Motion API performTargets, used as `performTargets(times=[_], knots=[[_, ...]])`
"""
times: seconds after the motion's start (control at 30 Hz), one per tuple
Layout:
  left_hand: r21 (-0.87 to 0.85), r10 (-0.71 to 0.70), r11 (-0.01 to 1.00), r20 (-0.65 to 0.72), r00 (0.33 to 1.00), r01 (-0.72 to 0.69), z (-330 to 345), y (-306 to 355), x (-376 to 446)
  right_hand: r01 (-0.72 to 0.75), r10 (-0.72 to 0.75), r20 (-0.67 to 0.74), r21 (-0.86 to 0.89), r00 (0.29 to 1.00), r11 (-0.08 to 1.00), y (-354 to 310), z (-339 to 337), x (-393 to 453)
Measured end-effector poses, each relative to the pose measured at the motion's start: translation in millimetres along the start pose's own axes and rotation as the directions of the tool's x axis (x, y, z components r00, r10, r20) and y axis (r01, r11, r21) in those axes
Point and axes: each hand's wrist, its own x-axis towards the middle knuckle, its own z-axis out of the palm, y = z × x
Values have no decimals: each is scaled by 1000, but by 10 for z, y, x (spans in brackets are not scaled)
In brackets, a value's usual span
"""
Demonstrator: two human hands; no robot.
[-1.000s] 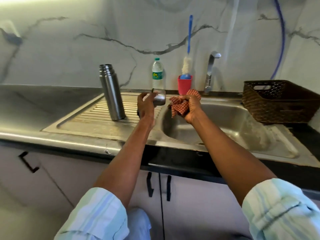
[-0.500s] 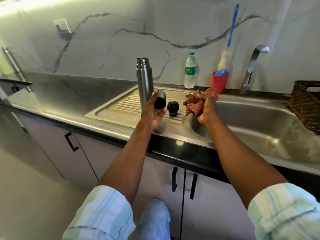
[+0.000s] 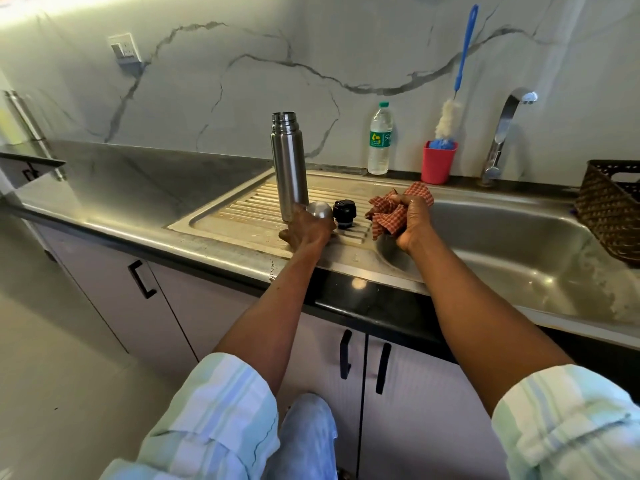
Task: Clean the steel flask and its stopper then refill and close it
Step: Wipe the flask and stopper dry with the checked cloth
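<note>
Marble wall behind, we hold the steel cap (image 3: 320,210) in our left hand (image 3: 306,230) on the drainboard (image 3: 221,216), flask (image 3: 289,164) upright just behind, stopper (image 3: 344,210) just right, while our right hand (image 3: 414,221) squeezes the cloth (image 3: 388,220).

Against the far marble wall we see a clear water bottle (image 3: 380,140) with a green label, and just right of it a red cup (image 3: 438,162) holding a blue-handled bottle brush (image 3: 460,71). Further right a curved steel tap (image 3: 503,133) rises. At the far right edge sits a dark woven basket (image 3: 609,202). A switch plate (image 3: 124,48) hangs on the wall, upper left.
</note>
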Motion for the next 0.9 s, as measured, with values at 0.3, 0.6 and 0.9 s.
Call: performTargets(times=[0.3, 0.6, 0.9], knots=[[122, 7, 993, -22, 1000, -4, 36, -48, 17, -12, 12, -2, -36, 1000, 999, -2, 2, -76], [244, 489, 841, 35, 871, -482, 110, 213, -91, 24, -23, 18, -72, 1000, 997, -20, 36, -157], [534, 328, 740, 244, 913, -408, 414, 394, 39, 141, -152, -56, -172, 987, 975, -82, -34, -37]])
